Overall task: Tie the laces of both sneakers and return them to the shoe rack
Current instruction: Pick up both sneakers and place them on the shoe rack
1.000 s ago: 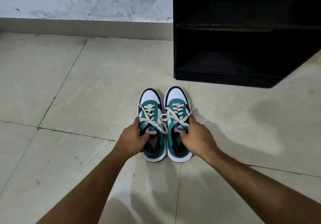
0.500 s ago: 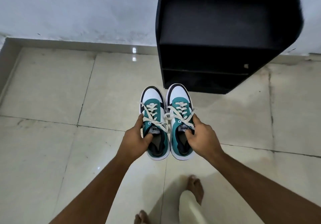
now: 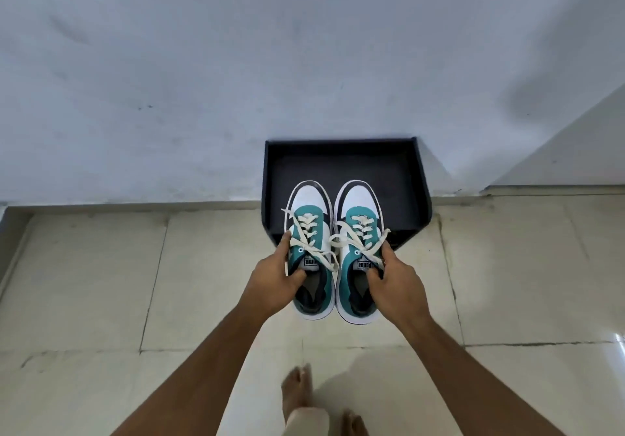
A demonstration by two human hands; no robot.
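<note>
Two teal, white and black sneakers hang side by side in the air, toes pointing away from me. My left hand [image 3: 274, 279] grips the left sneaker [image 3: 308, 249] at its collar, thumb inside the opening. My right hand [image 3: 396, 283] grips the right sneaker [image 3: 359, 249] the same way. Both pairs of cream laces are tied in bows over the tongues. The black shoe rack [image 3: 345, 165] stands against the wall, seen from above, and the sneakers' toes overlap its top surface.
Beige floor tiles [image 3: 101, 283] stretch to the left and right of the rack. A pale wall [image 3: 236, 63] rises behind it, with a corner at the right. My bare feet [image 3: 297, 391] stand on the tiles below the sneakers.
I have stood up and lifted both sneakers off the floor. They have moved forward over the rack, which I now see from above instead of from the front.
</note>
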